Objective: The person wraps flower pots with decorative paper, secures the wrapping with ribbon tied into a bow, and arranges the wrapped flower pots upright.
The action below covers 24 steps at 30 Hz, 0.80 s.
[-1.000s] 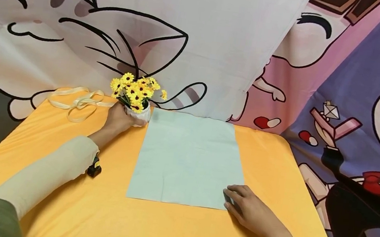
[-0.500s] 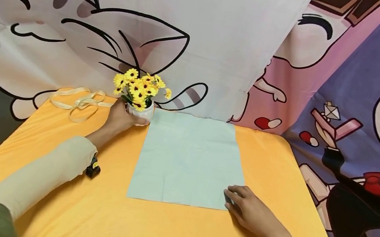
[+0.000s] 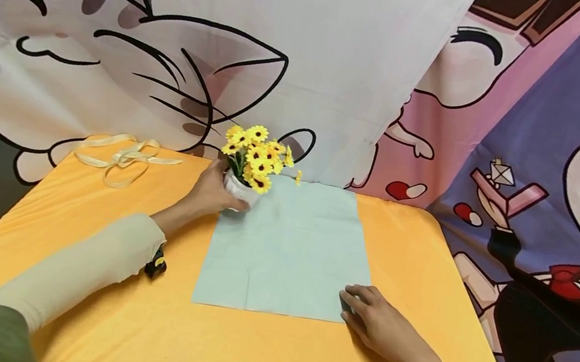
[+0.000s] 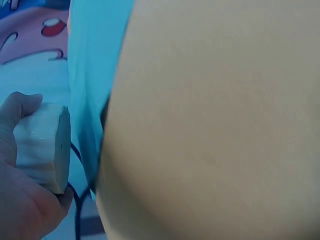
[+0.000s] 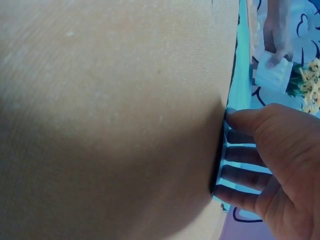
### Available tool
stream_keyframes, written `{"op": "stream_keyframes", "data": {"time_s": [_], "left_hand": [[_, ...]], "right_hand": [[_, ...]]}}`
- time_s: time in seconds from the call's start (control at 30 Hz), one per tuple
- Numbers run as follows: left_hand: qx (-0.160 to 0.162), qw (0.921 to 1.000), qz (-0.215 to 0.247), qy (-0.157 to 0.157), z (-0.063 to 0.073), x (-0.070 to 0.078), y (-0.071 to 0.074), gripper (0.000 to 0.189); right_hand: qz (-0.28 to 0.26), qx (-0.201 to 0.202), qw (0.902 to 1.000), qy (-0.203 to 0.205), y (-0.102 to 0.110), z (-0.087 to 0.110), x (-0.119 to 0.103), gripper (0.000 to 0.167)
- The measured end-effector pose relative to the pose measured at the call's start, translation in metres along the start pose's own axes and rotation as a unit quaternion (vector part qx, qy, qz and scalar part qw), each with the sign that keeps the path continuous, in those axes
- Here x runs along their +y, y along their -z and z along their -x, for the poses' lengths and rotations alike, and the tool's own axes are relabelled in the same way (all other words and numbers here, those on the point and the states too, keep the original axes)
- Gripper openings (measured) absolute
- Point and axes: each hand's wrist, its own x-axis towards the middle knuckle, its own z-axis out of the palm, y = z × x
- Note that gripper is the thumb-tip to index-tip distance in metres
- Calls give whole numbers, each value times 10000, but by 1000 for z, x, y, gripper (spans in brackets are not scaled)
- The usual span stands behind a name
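My left hand (image 3: 214, 191) grips a small white flowerpot (image 3: 240, 191) with yellow artificial-looking flowers (image 3: 259, 157) in it. The pot tilts a little and is over the left back part of a pale blue square cloth (image 3: 292, 248). In the left wrist view, the pot's underside (image 4: 62, 150) shows, clear of the surface. At the cloth's front right corner lies my right hand (image 3: 378, 321), its fingers spread and loosely bent. In the right wrist view, the fingertips (image 5: 231, 115) touch the cloth's edge.
An orange-yellow cloth covers the table (image 3: 165, 336). A cream ribbon (image 3: 128, 156), loosely looped, lies at the back left. Behind the table hangs a cartoon-printed curtain (image 3: 335, 89), which continues along the right side.
My left hand has carried the flowerpot to the right, from beside the blue cloth to above its back left part. The right hand stays at the corner.
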Motion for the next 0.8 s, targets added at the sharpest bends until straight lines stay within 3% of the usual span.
{"op": "stream_keyframes", "data": {"time_s": [0.33,0.8], "left_hand": [[-540,9974,-462,-135,2,34,-34,113],[-925,9939,-336,-493,5,66,-75,98]], "right_hand": [[103,25,9999,45,1,0,-2,36],[200,38,9997,98,0,-1,-3,36]]}}
